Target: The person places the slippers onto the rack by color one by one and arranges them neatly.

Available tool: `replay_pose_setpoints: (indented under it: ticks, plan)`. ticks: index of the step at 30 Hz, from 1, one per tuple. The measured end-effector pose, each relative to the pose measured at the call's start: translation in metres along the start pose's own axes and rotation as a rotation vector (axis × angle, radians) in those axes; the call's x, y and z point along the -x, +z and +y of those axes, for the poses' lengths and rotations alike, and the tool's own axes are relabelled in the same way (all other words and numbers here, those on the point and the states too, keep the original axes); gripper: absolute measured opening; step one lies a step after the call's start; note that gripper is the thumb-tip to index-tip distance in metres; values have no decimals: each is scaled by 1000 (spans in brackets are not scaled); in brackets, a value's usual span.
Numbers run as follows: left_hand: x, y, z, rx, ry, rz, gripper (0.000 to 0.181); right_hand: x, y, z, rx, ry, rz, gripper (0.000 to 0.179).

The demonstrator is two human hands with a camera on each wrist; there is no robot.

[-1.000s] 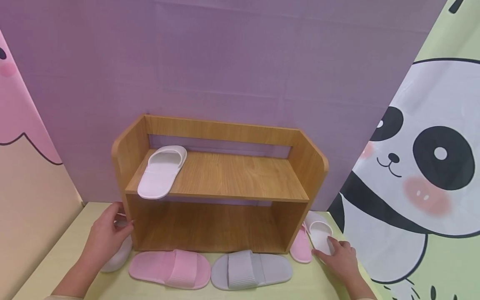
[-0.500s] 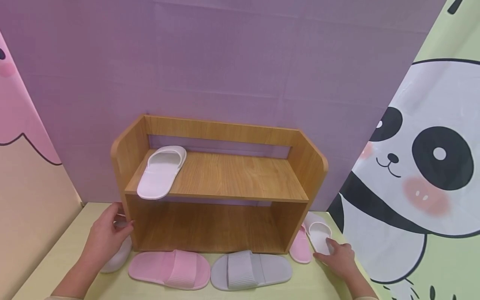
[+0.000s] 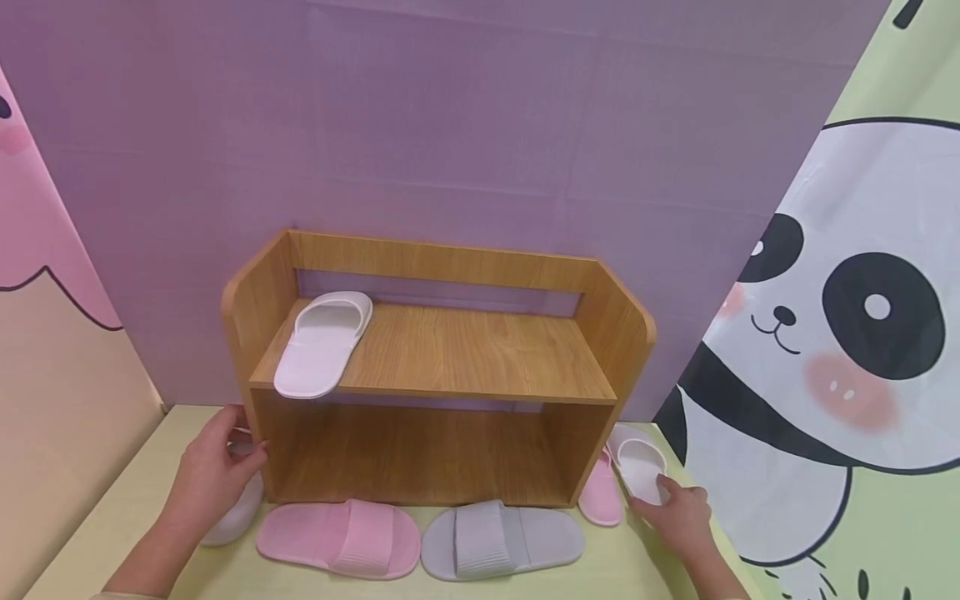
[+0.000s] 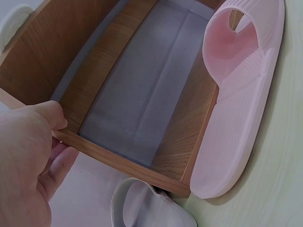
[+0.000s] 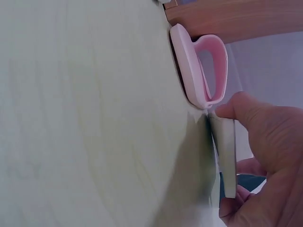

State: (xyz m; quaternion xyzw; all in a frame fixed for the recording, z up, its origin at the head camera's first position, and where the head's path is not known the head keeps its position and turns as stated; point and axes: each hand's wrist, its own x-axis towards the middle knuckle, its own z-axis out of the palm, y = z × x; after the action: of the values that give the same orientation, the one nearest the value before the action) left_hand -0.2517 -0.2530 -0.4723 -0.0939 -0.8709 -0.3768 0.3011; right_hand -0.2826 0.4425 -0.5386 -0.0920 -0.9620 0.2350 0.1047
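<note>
Here the left hand [image 3: 217, 467] pinches the rack's [image 3: 442, 342] side edge, apparently to steady it, while right of the rack the right hand [image 3: 684, 518] grips a white slipper [image 3: 641, 468], beside a pink slipper [image 3: 600, 496], by its heel end, probably because that end faces the person.

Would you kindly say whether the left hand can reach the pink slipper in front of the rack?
Probably yes: nothing covers the pink slipper near the left hand, though that hand would first need to release the wooden rack.
</note>
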Motion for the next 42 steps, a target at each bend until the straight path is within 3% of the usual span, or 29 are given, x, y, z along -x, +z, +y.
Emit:
replay_pose_setpoints:
  ticks: [7,17,26,42]
  plan:
    - [0,0,-2,5,10,8,41,3,-2,-7,-81,41,69,88]
    - [0,1,-3,11,1,-3,43,11,-11,-26,-214,36,317,83]
    - [0,1,-4,2,12,4,43,12,-23,-42,-270,42,359,83]
    - [1,1,-3,-21,1,2,45,15,-42,-66,-356,-16,532,80]
